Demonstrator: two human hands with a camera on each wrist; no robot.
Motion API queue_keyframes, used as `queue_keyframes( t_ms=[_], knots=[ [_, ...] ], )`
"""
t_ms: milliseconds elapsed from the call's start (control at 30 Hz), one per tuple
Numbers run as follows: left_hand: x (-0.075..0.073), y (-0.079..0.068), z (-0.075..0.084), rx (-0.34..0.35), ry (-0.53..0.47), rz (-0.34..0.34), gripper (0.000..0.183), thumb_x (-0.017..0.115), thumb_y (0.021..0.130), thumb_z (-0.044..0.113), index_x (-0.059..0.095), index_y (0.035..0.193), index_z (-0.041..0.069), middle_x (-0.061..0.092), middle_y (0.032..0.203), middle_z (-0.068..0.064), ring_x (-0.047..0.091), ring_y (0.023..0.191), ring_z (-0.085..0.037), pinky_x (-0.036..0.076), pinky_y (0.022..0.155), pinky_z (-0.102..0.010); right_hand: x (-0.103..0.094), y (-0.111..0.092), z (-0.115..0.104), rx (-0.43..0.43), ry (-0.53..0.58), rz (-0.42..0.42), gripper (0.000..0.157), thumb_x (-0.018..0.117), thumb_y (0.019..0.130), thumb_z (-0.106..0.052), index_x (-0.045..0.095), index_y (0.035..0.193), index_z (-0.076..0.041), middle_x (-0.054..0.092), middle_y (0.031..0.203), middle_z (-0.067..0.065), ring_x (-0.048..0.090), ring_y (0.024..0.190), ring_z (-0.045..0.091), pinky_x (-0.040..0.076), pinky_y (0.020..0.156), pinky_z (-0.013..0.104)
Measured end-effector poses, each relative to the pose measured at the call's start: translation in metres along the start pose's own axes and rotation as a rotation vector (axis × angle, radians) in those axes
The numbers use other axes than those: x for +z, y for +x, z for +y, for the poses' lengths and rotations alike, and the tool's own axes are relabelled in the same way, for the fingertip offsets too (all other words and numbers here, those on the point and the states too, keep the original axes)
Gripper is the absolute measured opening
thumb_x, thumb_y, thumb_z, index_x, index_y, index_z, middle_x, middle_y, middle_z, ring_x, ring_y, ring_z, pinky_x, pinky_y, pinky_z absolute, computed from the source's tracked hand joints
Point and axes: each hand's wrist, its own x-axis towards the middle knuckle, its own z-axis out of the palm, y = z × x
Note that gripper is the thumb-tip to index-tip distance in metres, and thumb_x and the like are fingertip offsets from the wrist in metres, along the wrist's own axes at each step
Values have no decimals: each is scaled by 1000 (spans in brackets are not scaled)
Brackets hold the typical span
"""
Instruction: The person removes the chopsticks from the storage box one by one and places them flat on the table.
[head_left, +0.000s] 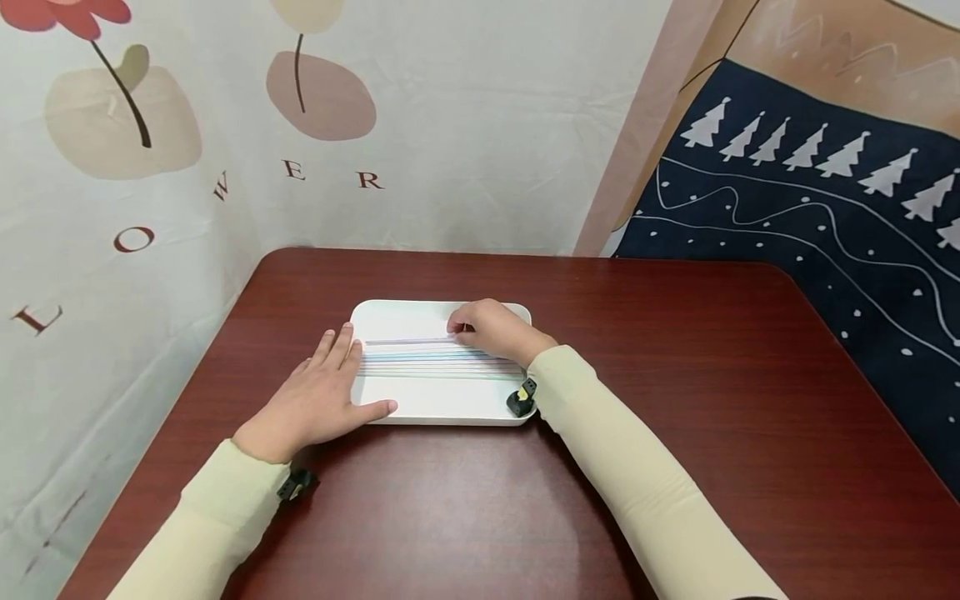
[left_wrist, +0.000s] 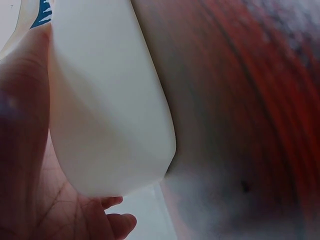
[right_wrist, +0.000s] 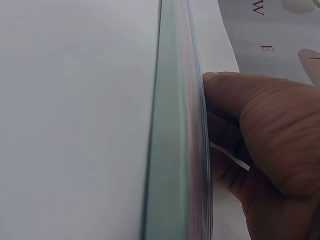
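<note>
it looked like a curtained-off indoor corner: a flower-printed wall hanging (head_left: 480,150) and a navy tree-print cloth (head_left: 787,225) backed a reddish-brown wood-grain table (head_left: 750,383).

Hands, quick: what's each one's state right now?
Left hand: open, against the white tray.
Right hand: fingers curled by the coloured strips; whether holding one, cannot tell.

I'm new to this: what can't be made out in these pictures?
How many strips there are: too thin in the head view, blurred together in the right wrist view.
Some strips' right ends: behind the right hand in the head view.
Whether that hand grips a strip: too small in the head view, hidden by strips in the right wrist view.
Inside of the tray: blocked by its wall in the left wrist view.
</note>
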Motion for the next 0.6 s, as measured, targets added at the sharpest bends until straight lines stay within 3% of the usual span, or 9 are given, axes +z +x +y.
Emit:
queue_keyframes(
  t_ms=[267,600],
  knots=[
    [1,-2,-1,4,-8,18,118,44,85,82,23,151,-13,4,162,-27,5,147,-49,23,110,-67,1,2,-1,14,-5,-14,16,66,97,-16,75,110,-17,69,113,-6,60,102,5,48,89,22],
    [1,-6,-1,-22,-25,36,122,42,83,85,15,153,-11,4,162,-27,0,148,-46,18,113,-65,2,1,-2,-30,-62,11,11,66,97,-16,75,104,-19,70,106,-8,60,93,4,48,83,21]
  ],
)
